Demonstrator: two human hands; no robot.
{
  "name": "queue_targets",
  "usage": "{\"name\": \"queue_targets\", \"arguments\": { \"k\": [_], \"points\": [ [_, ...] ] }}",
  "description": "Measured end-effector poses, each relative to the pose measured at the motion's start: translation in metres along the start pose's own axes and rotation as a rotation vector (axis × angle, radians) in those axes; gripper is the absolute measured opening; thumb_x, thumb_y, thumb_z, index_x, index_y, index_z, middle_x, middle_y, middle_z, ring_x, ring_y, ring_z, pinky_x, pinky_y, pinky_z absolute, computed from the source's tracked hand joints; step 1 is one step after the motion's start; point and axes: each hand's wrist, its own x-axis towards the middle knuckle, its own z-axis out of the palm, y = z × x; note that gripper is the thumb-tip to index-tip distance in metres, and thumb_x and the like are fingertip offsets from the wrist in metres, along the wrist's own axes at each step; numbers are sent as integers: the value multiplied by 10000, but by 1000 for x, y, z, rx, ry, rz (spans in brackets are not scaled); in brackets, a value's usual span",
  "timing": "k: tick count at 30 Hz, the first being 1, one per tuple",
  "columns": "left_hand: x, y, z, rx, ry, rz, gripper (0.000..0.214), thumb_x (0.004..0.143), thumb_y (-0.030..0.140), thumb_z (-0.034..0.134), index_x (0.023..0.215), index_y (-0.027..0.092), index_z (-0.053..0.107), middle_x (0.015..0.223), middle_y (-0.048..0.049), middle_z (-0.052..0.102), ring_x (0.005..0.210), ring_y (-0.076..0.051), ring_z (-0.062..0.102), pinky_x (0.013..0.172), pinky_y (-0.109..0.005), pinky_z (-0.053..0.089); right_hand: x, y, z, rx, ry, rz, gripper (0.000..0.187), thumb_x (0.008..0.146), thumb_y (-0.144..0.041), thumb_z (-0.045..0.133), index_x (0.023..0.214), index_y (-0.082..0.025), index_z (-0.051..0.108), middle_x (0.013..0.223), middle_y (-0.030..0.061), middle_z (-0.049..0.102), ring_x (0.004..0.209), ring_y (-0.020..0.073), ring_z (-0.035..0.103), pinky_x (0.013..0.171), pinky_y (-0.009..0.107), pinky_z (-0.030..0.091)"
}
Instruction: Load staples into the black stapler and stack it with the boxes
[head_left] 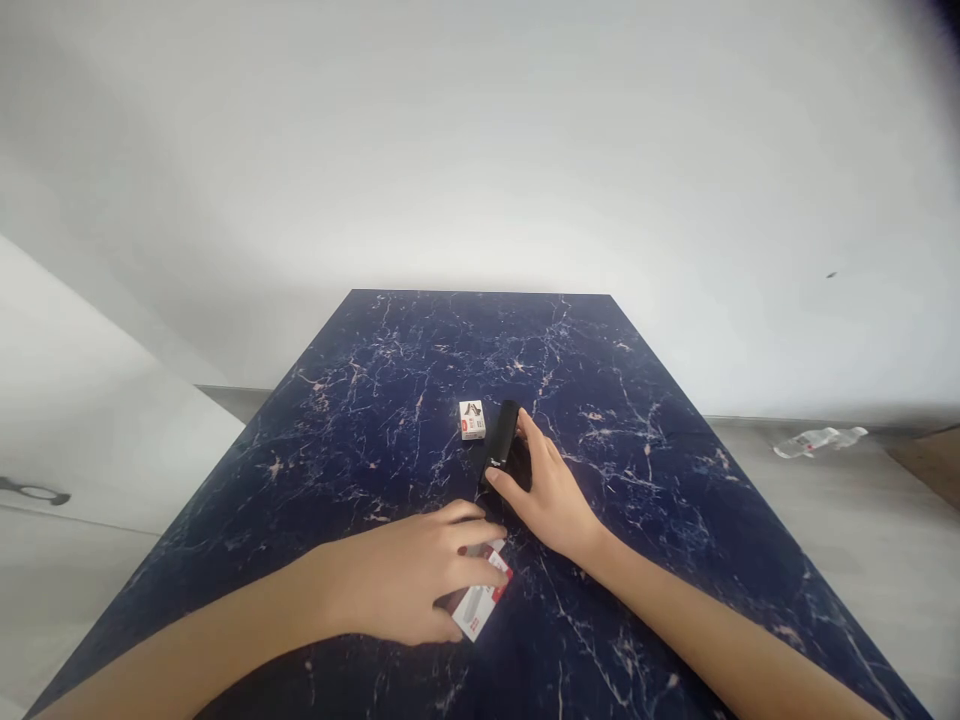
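Holding a black stapler [502,438] in the right hand [553,497] and a red-and-white carton [478,608] in the left hand [405,580], the person works at the near half of a dark blue, marble-patterned bench [300,490]. The stapler lies slantwise, one end towards 1 o'clock and the other towards 7. The right thumb presses its near end and the forefinger reaches its far end, so those fingers are set wide along its length; how firmly they grip, I cannot tell. The left fingers are spread over the carton, which sits at about 6:30 from the stapler, with the thumb along its near side.

A small white box [472,422] rests just beside the stapler, at roughly 10 o'clock from it, and neither hand touches it. As far as shows, that box is set down on its own, while the stapler and carton are not yet released. Whether the carton is full or empty is hidden. At 3 o'clock, well apart, a clear plastic bottle [806,443] lies on the floor [817,520].
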Motion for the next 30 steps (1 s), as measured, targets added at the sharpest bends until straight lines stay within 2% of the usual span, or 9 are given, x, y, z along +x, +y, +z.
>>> {"name": "queue_targets", "arguments": {
  "k": [6, 10, 13, 16, 18, 20, 23, 27, 30],
  "points": [
    [-3, -9, -13, -82, -26, -54, 565, 855, 137, 649, 1380, 336, 585, 1459, -35, 537, 1347, -258, 498, 1056, -381, 500, 0, 2, 1, -15, 0, -14, 837, 968, -482, 577, 1639, -249, 136, 1539, 141, 467, 1427, 335, 430, 1147, 551, 417],
    [-1, -9, -9, -62, 0, -75, 559, 791, 153, 680, 1328, 277, 587, 1456, -65, 522, 1351, -284, 492, 1064, -379, 490, -1, 3, 3, 15, 12, 1, 848, 959, -489, 591, 1641, -251, 148, 1531, 149, 474, 1401, 349, 465, 1130, 568, 439],
    [-1, -10, -10, -51, -40, -149, 583, 767, 175, 698, 1326, 280, 571, 1372, -61, 573, 1237, -280, 565, 1002, -374, 517, 0, 2, 2, 128, -2, 11, 856, 956, -483, 605, 1643, -269, 140, 1534, 143, 473, 1336, 330, 539, 1069, 533, 513],
    [-3, -8, -10, -4, -43, -202, 728, 755, 191, 696, 1439, 330, 491, 1318, -56, 575, 1161, -270, 594, 910, -344, 537, 0, 0, 0, 220, -6, -7, 848, 961, -451, 607, 1644, -290, 130, 1548, 127, 463, 1319, 310, 558, 1030, 501, 555],
    [-4, -7, -7, 54, -25, -184, 797, 774, 186, 669, 1509, 367, 422, 1345, -59, 542, 1188, -271, 583, 907, -332, 532, 0, -2, -1, 212, -4, -31, 811, 965, -424, 600, 1640, -305, 167, 1587, 116, 417, 1383, 323, 501, 1051, 516, 543],
    [-5, -4, -2, 102, 6, -159, 701, 815, 193, 651, 1481, 333, 481, 1376, -81, 521, 1221, -282, 569, 946, -344, 525, 0, -2, -1, 170, -8, -50, 764, 967, -407, 594, 1630, -314, 224, 1637, 100, 341, 1463, 341, 401, 1094, 547, 507],
    [-2, 0, 5, 116, 58, -167, 468, 864, 243, 670, 1329, 232, 621, 1363, -120, 550, 1206, -304, 578, 977, -379, 527, -1, -1, -1, 112, -9, -55, 719, 972, -408, 591, 1614, -319, 280, 1668, 82, 279, 1524, 345, 292, 1150, 584, 439],
    [0, 6, 7, 125, 73, -182, 466, 872, 248, 675, 1335, 266, 624, 1275, -101, 597, 1137, -289, 601, 895, -381, 556, -1, -1, -1, 114, -19, -54, 711, 975, -413, 587, 1611, -314, 284, 1669, 80, 274, 1537, 324, 269, 1155, 555, 444],
    [-5, -3, 2, 136, 42, -183, 344, 855, 248, 675, 1195, 283, 713, 1178, -83, 623, 1074, -271, 620, 815, -355, 559, -1, -2, -2, 129, -28, -37, 701, 975, -421, 589, 1605, -322, 295, 1668, 80, 275, 1528, 327, 291, 1145, 549, 457]
  ]
}}
